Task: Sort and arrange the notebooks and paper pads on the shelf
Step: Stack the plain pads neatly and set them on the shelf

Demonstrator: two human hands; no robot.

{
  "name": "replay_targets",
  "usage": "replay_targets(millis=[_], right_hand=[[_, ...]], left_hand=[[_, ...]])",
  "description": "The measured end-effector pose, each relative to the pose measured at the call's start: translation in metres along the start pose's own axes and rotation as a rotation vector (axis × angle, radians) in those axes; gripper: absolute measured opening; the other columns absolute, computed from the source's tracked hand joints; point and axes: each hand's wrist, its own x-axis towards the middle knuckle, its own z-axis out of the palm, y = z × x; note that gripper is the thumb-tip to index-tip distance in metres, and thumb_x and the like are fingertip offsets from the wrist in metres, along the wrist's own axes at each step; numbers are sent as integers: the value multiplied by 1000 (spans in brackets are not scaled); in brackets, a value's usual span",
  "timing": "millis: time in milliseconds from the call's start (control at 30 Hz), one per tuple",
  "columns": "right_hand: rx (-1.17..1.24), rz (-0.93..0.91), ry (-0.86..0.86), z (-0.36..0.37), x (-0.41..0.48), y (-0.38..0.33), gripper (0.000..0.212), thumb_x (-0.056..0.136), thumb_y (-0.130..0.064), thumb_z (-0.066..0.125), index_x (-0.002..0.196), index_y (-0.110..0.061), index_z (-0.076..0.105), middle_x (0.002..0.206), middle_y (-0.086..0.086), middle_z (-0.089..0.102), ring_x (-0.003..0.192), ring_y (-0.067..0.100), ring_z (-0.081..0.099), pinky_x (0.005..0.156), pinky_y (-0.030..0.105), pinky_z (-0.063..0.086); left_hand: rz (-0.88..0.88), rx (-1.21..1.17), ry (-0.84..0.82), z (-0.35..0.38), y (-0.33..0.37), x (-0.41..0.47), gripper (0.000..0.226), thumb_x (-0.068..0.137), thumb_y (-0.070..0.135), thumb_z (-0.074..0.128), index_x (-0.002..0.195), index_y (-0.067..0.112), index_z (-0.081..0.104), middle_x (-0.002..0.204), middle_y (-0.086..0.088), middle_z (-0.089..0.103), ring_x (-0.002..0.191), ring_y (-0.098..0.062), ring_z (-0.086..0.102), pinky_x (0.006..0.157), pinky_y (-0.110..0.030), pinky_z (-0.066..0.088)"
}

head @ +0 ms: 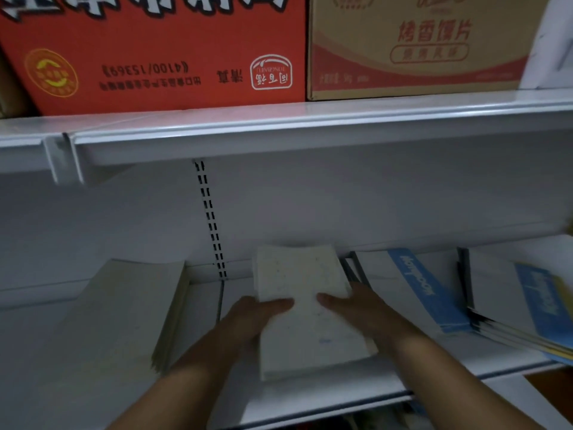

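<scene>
Piles count: four on the lower shelf (310, 395), namely one cream pad stack (124, 311) on the left, one white pad stack (310, 333) in the middle, and two piles of blue-banded notebooks, a nearer pile (412, 287) and a far-right pile (511, 299). Way too blurry to count sheets in any of them.
Boxes count: two on the upper shelf (310, 125), a red box (155, 51) with its print upside down, and a tan box (418, 45) right beside it, touching.
Hands count: two, both on the white pad stack.
Where the white stack is: middle of the lower shelf, long side running front to back, far end near the back wall. Can't tell if it's lying flat on the shelf or lifted a bit.
Edges: the white stack's front edge sits just short of the shelf lip. The far-right notebook pile hangs out past the lip.
Open room: a bare strip of shelf between the cream stack and the white one, below the slotted strip (210, 218) on the back wall. On the right it's tight, with the nearer notebook pile just beside the right hand.
Left hand (257, 318): grips the stack's left edge, thumb laid across the top.
Right hand (350, 308): grips the right edge the same way, thumb on top pointing inward. The thumb tips are near each other but apart.
Arms: both forearms reach up from the bottom of the view, angling in toward the stack.
</scene>
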Motion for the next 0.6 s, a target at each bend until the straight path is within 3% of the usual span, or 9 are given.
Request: replay_targets(millis=[67, 133, 233, 367, 500, 600], right_hand=[[11, 40, 13, -8, 4, 4, 9, 80, -35, 68, 85, -31, 62, 83, -13, 66, 57, -10, 62, 47, 6, 46], [-15, 41, 53, -10, 8, 11, 27, 78, -39, 69, 101, -25, 65, 87, -11, 66, 70, -5, 62, 50, 6, 47], [-62, -22, 120, -7, 8, 20, 44, 79, -42, 67, 118, -25, 59, 98, -12, 63, 83, 0, 59, 63, 6, 44], [-124, -75, 151, -4, 0, 24, 44, 75, -45, 70, 115, -32, 57, 98, -17, 62, 90, 1, 60, 66, 5, 41], [-122, -159, 199, 0, -8, 24, 59, 68, -39, 78, 120, -35, 48, 102, -20, 59, 87, -12, 53, 63, 1, 43], [20, -245, 200, 3, -10, 8, 85, 57, -30, 86, 128, -33, 39, 113, -16, 57, 89, -13, 58, 64, 7, 49]], left_hand=[[-41, -13, 8, 9, -1, 11, 87, 35, 44, 85, 109, 3, 67, 105, -14, 72, 88, -28, 71, 87, -43, 56], [-55, -42, -1, 14, 4, 18, 86, 37, 41, 85, 111, 2, 65, 107, -16, 71, 91, -30, 70, 89, -44, 55], [-125, -154, -73, 12, 12, 24, 56, 60, 31, 82, 106, 2, 66, 105, -18, 71, 94, -32, 68, 87, -44, 54], [-146, -190, -138, 11, 15, 19, 38, 70, 20, 77, 102, 3, 66, 103, -19, 71, 95, -33, 67, 83, -42, 54], [91, -195, -146, 12, 8, -3, 46, 59, 10, 78, 104, 13, 67, 102, -12, 74, 93, -31, 70, 82, -47, 56], [370, -198, 8, 3, 4, -31, 73, 41, 19, 83, 110, 23, 58, 106, -6, 71, 94, -25, 70, 76, -47, 58]])
